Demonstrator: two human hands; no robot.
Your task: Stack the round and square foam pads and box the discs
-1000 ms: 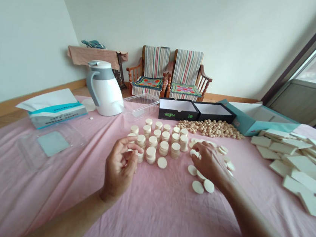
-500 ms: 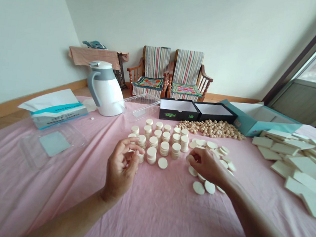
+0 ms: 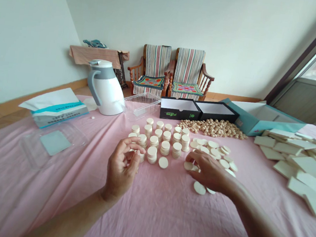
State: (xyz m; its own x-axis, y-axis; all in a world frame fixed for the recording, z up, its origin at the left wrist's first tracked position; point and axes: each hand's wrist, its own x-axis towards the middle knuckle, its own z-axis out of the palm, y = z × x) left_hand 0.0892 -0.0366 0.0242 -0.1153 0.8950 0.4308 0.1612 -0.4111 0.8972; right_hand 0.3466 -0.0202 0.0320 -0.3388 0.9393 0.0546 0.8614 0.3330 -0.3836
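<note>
My left hand (image 3: pixel 122 166) is beside the left front stacks, thumb and half-curled fingers apart, with nothing visible between them. Its fingertips partly cover a stack of pale round discs (image 3: pixel 142 140). Over the loose discs my right hand (image 3: pixel 207 170) is spread palm down, with a disc (image 3: pixel 188 166) at its fingertips and another partly under it. Several short stacks stand in rows between the hands, among them a front stack (image 3: pixel 152 154). A single disc (image 3: pixel 163 162) lies flat at the front of the rows. More loose discs (image 3: pixel 215 152) lie behind the right hand.
Behind the stacks are small wooden beads (image 3: pixel 214 128), two black boxes (image 3: pixel 180 113) and a blue box (image 3: pixel 266 121). Square pale tiles (image 3: pixel 306 166) are heaped at right. A white jug (image 3: pixel 110 96), tissue pack (image 3: pixel 58 111) and clear plastic tray (image 3: pixel 49 146) are at left.
My right hand has opened from a closed pinch and shifted slightly; a disc now lies in view at its fingertips. My left hand stays almost still.
</note>
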